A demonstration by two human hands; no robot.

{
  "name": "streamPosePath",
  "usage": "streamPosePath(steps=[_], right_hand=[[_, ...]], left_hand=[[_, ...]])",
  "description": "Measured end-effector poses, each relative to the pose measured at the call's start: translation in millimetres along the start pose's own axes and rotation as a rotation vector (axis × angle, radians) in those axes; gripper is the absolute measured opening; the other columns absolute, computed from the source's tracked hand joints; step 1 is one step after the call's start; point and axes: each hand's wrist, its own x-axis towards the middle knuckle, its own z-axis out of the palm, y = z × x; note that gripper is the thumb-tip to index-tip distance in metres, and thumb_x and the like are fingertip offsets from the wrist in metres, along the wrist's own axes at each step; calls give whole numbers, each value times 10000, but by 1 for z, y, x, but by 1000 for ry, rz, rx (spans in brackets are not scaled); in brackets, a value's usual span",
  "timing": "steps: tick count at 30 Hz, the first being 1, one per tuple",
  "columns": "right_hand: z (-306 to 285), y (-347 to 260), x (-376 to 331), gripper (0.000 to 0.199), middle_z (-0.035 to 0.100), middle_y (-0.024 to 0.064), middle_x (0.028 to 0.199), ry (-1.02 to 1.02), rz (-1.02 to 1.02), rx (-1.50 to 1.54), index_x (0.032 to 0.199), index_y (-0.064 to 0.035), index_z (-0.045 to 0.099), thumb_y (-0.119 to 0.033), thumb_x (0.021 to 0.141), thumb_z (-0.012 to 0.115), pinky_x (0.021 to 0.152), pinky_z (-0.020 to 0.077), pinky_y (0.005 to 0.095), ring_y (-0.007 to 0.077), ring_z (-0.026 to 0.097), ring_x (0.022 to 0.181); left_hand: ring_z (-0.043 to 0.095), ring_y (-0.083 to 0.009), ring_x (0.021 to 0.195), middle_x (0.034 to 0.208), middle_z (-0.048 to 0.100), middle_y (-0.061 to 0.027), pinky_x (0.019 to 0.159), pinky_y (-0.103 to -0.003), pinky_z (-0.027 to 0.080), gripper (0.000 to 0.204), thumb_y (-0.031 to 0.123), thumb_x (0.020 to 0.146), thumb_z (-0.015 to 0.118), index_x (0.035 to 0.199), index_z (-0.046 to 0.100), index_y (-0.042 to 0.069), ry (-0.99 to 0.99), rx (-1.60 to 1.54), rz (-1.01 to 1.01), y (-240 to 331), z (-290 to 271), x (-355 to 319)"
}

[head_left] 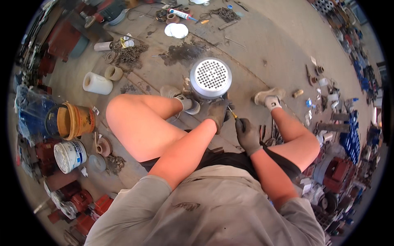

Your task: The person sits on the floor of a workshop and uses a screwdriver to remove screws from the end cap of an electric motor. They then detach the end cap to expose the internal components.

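The left hand's point(217, 114) fingertips are hidden at the near side of the electric motor point(211, 76), the right hand point(248, 133) covers most of the yellow-handled screwdriver point(234, 115), whose tip is too small to tell, and a far white object point(200, 1) is cut off by the upper edge.

There were one left hand point(217, 113), one right hand point(248, 136), one yellow-handled tool point(234, 115), one grille-topped silver housing point(211, 76), two shoes point(263, 97), one orange bucket point(78, 121).

Dusty grey-brown floor point(283, 45), dark stain point(184, 53), long seam point(241, 65), soft light
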Motion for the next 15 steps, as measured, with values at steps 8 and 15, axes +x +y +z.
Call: streamPosePath(steps=[8, 15], right_hand=[[12, 18, 7, 236, 757, 186, 960, 86, -16, -75, 1148, -127, 700, -346, 1081, 646, 696, 564, 556, 427, 731, 810], [21, 3, 4, 309, 686, 125, 798, 7, 112, 153, 1142, -99, 704, -395, 1105, 619, 654, 538, 491, 365, 677, 681]], left_hand=[[742, -438, 1113, 1110, 786, -250, 963, -489, 574, 390, 334, 1047, 682, 1245, 740, 3, 105, 1195, 639, 62, 1, -67], [692, -436, 1256, 1368, 714, -250, 1064, -491, 562, 722, 556, 981, 743, 1527, 600, 105, 484, 1517, 1034, 161, -35, 21]])
